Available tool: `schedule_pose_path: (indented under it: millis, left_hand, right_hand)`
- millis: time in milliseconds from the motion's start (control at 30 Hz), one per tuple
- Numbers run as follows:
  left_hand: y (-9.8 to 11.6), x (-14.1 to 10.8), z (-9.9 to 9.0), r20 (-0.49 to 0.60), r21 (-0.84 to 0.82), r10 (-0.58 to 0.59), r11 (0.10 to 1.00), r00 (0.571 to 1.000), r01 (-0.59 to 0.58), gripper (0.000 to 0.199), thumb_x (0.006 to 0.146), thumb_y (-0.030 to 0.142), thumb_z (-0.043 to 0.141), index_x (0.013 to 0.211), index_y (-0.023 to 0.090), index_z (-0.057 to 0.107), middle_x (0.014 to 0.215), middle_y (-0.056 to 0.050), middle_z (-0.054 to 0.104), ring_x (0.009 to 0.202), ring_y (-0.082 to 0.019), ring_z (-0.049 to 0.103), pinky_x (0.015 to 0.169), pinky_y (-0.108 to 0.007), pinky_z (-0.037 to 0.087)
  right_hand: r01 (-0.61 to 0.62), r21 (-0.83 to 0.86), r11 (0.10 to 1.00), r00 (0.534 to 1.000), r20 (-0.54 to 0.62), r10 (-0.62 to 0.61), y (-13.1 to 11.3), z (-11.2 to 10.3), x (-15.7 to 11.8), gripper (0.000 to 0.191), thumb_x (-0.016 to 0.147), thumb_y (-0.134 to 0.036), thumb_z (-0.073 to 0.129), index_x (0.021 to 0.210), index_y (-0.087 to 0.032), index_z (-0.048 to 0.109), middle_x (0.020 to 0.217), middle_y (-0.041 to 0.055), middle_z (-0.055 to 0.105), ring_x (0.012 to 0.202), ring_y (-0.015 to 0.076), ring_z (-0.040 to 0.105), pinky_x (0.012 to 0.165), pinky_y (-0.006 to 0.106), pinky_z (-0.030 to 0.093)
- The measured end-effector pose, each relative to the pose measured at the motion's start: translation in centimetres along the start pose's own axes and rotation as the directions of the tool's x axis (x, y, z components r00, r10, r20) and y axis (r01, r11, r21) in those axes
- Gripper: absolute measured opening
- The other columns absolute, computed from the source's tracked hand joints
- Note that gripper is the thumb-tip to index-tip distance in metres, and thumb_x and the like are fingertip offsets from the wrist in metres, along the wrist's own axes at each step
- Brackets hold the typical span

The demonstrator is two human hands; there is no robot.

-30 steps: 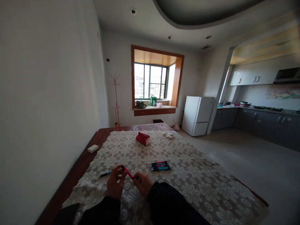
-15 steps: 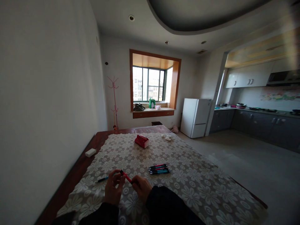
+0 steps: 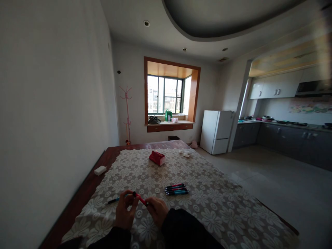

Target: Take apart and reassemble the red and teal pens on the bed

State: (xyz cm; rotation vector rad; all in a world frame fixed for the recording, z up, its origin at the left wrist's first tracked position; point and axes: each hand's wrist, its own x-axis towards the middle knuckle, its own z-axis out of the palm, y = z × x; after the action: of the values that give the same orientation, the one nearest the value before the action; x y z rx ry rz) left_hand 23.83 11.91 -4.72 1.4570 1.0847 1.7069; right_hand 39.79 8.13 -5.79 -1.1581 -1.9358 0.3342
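Note:
A red pen [image 3: 140,199] with a black end is held between my two hands above the patterned tablecloth. My left hand [image 3: 125,211] pinches it near the black end with thumb and fingertips. On the other end, the fingers of my right hand [image 3: 157,209] are closed around it. Just beyond my left hand lies a blue pen [image 3: 113,200] with a dark end, partly hidden by the fingers. To the right and farther off, several red and blue pens [image 3: 176,189] lie side by side in a small group.
A red packet [image 3: 157,158] sits toward the far end of the tablecloth [image 3: 207,200]. White crumpled pieces [image 3: 184,154] lie to its right. On the bare wood at the left is a white box-like object [image 3: 100,170]. A wall [image 3: 64,103] runs along the left side.
Both hands keep their grip on the red pen and have hardly moved. The whole view has shifted slightly downward in the frame.

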Motion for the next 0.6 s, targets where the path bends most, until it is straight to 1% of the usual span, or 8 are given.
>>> schedule_pose_path:
  millis: [100,233,433,600]
  left_hand:
    - [0.00,-0.01,-0.08,0.008,0.015,-0.004,1.000,1.000,0.004,0.048,0.064,0.055,0.067,0.093,0.021,0.049,0.069,0.000,0.066,0.060,-0.017,0.065,0.058,-0.029,0.054]
    - [0.44,0.06,-0.34,0.044,0.017,-0.024,1.000,0.999,0.023,0.046,0.064,0.053,0.068,0.090,0.022,0.048,0.065,0.002,0.065,0.060,-0.017,0.065,0.063,-0.030,0.054]
    - [0.71,0.19,-0.63,0.047,0.036,-0.023,0.999,0.999,0.021,0.045,0.064,0.054,0.067,0.088,0.022,0.046,0.070,-0.002,0.069,0.064,-0.020,0.066,0.059,-0.029,0.053]
    - [0.94,0.07,-0.44,0.052,0.031,-0.018,0.999,0.998,0.017,0.044,0.065,0.053,0.066,0.088,0.021,0.046,0.071,-0.003,0.070,0.063,-0.020,0.067,0.057,-0.029,0.053]
  right_hand:
    - [0.009,-0.006,1.000,1.000,0.001,-0.009,-0.03,-0.05,-0.02,0.020,0.086,-0.017,0.048,0.103,-0.022,0.057,0.085,0.0021,0.061,0.077,0.0161,0.057,0.070,0.025,0.041]
    - [0.027,-0.024,0.999,1.000,-0.013,-0.027,0.07,-0.14,0.04,0.019,0.086,-0.016,0.047,0.102,-0.021,0.056,0.087,0.0031,0.062,0.082,0.0172,0.058,0.073,0.026,0.042]
    - [0.072,-0.091,0.993,0.996,-0.054,-0.077,0.31,-0.47,0.21,0.016,0.087,-0.016,0.045,0.097,-0.021,0.056,0.086,0.0040,0.061,0.084,0.0188,0.056,0.073,0.027,0.041]
    - [0.106,-0.172,0.979,0.993,-0.038,-0.114,0.15,-0.74,0.29,0.015,0.089,-0.017,0.044,0.099,-0.023,0.055,0.085,0.0041,0.060,0.083,0.0197,0.053,0.071,0.028,0.040]
